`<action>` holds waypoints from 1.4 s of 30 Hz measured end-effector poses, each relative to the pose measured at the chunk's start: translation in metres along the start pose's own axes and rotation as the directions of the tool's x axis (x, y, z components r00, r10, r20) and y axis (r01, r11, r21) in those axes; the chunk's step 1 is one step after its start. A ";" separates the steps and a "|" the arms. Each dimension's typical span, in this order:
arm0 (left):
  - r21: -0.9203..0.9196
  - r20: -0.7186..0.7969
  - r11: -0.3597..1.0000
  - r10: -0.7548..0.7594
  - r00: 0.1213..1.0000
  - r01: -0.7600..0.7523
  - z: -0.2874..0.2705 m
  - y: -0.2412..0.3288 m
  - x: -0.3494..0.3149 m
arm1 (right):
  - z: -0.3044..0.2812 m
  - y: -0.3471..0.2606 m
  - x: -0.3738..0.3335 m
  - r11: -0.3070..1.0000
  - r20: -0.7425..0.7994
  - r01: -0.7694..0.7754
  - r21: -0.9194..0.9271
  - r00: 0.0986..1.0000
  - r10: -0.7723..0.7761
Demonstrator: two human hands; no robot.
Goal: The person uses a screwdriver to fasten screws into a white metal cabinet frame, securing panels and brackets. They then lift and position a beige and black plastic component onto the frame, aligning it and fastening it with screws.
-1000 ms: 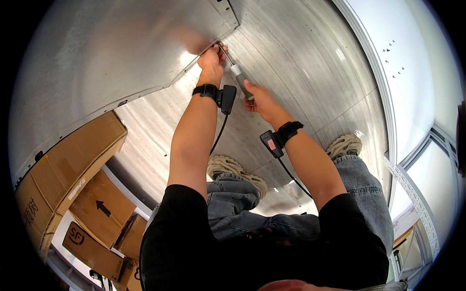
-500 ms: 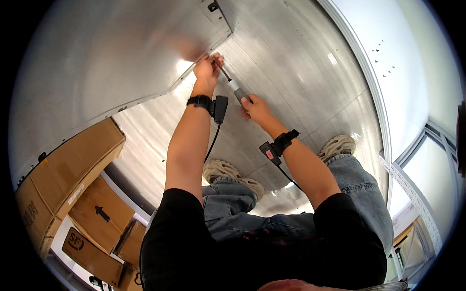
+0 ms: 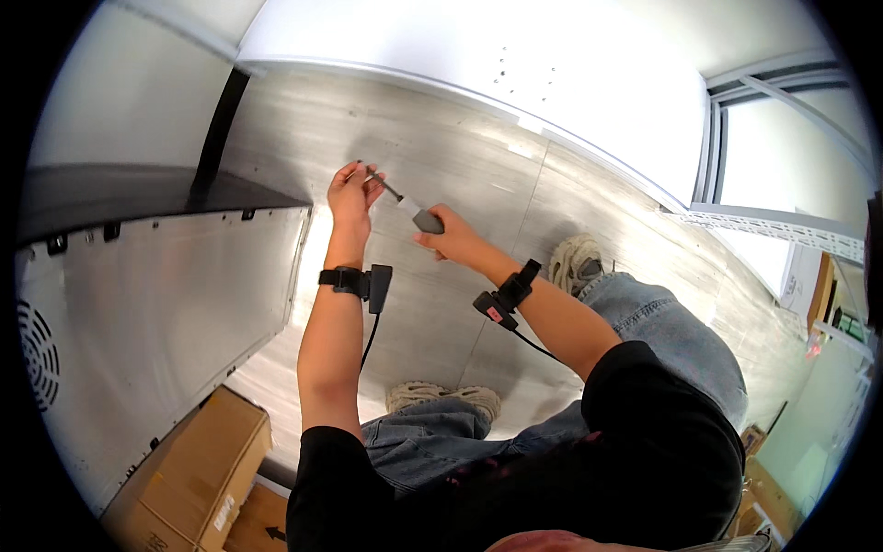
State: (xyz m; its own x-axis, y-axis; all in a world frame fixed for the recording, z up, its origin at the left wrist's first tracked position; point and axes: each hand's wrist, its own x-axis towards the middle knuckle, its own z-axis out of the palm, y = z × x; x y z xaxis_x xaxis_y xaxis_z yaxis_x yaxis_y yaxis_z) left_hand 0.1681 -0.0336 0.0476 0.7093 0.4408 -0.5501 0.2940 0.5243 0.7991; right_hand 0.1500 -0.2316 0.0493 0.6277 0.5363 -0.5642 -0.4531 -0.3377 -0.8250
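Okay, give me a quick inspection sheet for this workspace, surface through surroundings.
Surface: pale grey wood-look floor, with seams and glare.
Job's things: screwdriver with grey-and-white handle and dark metal shaft, held above the floor.
Clutter: brown cardboard box, lower left, beside the large silver metal cabinet with vent slots.
Left hand: fingers at the shaft's far end; whether they pinch it is unclear.
Right hand: closed around the handle.
Cables: thin black cables, one from each black wrist-strapped device; clear of the screwdriver.
Surroundings: glossy white panel bearing small dark pieces.
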 end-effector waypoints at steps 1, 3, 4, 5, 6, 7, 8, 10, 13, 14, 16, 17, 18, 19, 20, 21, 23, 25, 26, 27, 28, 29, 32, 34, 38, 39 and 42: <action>0.023 0.030 1.000 0.019 0.999 -0.019 0.022 0.006 -0.002 | -0.009 -0.003 -0.001 0.994 -0.065 0.040 0.100 0.997 -0.034; 0.077 0.125 0.995 0.060 0.990 -0.070 0.064 0.014 -0.001 | -0.033 -0.005 -0.007 0.949 -0.201 0.127 0.289 0.977 -0.070; 0.095 0.165 0.992 0.069 0.984 -0.085 0.085 0.015 0.001 | -0.044 -0.008 -0.010 0.929 -0.269 0.198 0.312 0.956 -0.114; 0.110 0.205 0.989 0.077 0.976 -0.101 0.106 0.017 0.003 | -0.055 -0.014 -0.014 0.906 -0.338 0.269 0.328 0.929 -0.153; 0.183 0.239 0.970 0.115 0.964 -0.161 0.125 0.019 0.005 | -0.067 -0.019 -0.018 0.878 -0.400 0.339 0.338 0.896 -0.192; 0.253 0.274 0.942 0.148 0.950 -0.220 0.145 0.020 0.008 | -0.081 -0.021 -0.019 0.858 -0.455 0.371 0.356 0.871 -0.188; 0.318 0.310 0.906 0.178 0.934 -0.278 0.165 0.020 0.011 | -0.097 -0.023 -0.020 0.837 -0.507 0.403 0.371 0.843 -0.181; 0.532 0.443 0.662 0.314 0.840 -0.528 0.208 0.018 0.012 | -0.130 -0.023 -0.022 0.801 -0.602 0.461 0.382 0.781 -0.163; 0.660 0.588 0.335 0.327 0.740 -0.672 0.259 0.005 0.030 | -0.172 -0.026 -0.026 0.761 -0.704 0.518 0.392 0.701 -0.115; 0.678 0.623 0.247 0.309 0.719 -0.693 0.273 0.000 0.037 | -0.182 -0.027 -0.027 0.750 -0.726 0.518 0.411 0.684 -0.075; 0.733 0.619 0.168 0.238 0.748 -0.660 0.299 -0.005 0.047 | -0.202 -0.029 -0.030 0.726 -0.750 0.532 0.437 0.660 -0.032; 0.757 0.613 0.126 0.203 0.763 -0.642 0.308 -0.007 0.052 | -0.207 -0.028 -0.030 0.722 -0.749 0.528 0.447 0.662 -0.020; 0.777 0.600 0.100 0.180 0.780 -0.621 0.315 -0.010 0.056 | -0.212 -0.027 -0.033 0.723 -0.752 0.523 0.453 0.659 -0.006; 0.797 0.585 0.074 0.158 0.796 -0.600 0.321 -0.013 0.060 | -0.215 -0.026 -0.035 0.723 -0.754 0.517 0.458 0.657 0.008; 0.815 0.567 0.047 0.137 0.812 -0.578 0.323 -0.017 0.063 | -0.217 -0.025 -0.037 0.725 -0.747 0.504 0.469 0.665 0.021; 0.807 0.581 0.014 0.159 0.798 -0.590 0.327 -0.020 0.065 | -0.219 -0.025 -0.040 0.728 -0.742 0.494 0.475 0.669 0.030; 0.791 0.606 -0.051 0.203 0.770 -0.609 0.329 -0.025 0.069 | -0.220 -0.025 -0.042 0.729 -0.741 0.494 0.474 0.671 0.027; 0.778 0.623 -0.063 0.210 0.754 -0.625 0.329 -0.027 0.072 | -0.217 -0.024 -0.043 0.732 -0.742 0.507 0.456 0.670 -0.002; 0.774 0.628 -0.069 0.216 0.748 -0.630 0.326 -0.027 0.073 | -0.216 -0.023 -0.043 0.740 -0.740 0.506 0.442 0.672 -0.017; 0.777 0.616 -0.015 0.226 0.755 -0.629 0.325 -0.024 0.068 | -0.214 -0.022 -0.044 0.748 -0.737 0.504 0.431 0.675 -0.030; 0.780 0.600 0.039 0.238 0.764 -0.625 0.325 -0.020 0.064 | -0.211 -0.022 -0.044 0.756 -0.731 0.501 0.421 0.681 -0.045; 0.782 0.580 0.095 0.252 0.775 -0.616 0.321 -0.016 0.059 | -0.208 -0.022 -0.043 0.786 -0.728 0.493 0.373 0.680 -0.081; 0.653 0.417 0.529 0.347 0.840 -0.543 0.286 0.002 0.038 | -0.185 -0.032 -0.039 0.820 -0.665 0.484 0.306 0.725 -0.179; 0.335 0.331 0.895 0.180 0.926 -0.294 0.243 0.024 0.023 | -0.160 -0.039 -0.031 0.801 -0.590 0.500 0.331 0.772 -0.238; -0.138 0.280 0.990 0.045 0.959 -0.006 0.132 0.077 -0.017 | -0.091 -0.057 -0.019 0.872 -0.386 0.448 0.197 0.853 -0.351; -0.150 0.242 0.988 0.065 0.968 -0.029 0.101 0.089 -0.026 | -0.073 -0.062 -0.017 0.892 -0.317 0.423 0.159 0.877 -0.360; -0.181 0.111 0.979 0.115 0.987 -0.094 0.024 0.100 -0.054 | -0.028 -0.071 -0.016 0.925 -0.160 0.379 0.031 0.915 -0.370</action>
State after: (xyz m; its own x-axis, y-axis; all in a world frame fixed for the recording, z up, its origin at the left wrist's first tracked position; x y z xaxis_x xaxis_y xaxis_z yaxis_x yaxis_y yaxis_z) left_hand 0.1750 -0.0225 0.1629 0.8051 0.4147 -0.4241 0.1054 0.6035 0.7903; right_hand 0.1898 -0.2375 0.1165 0.8436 0.4915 -0.2161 -0.2003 -0.0852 -0.9760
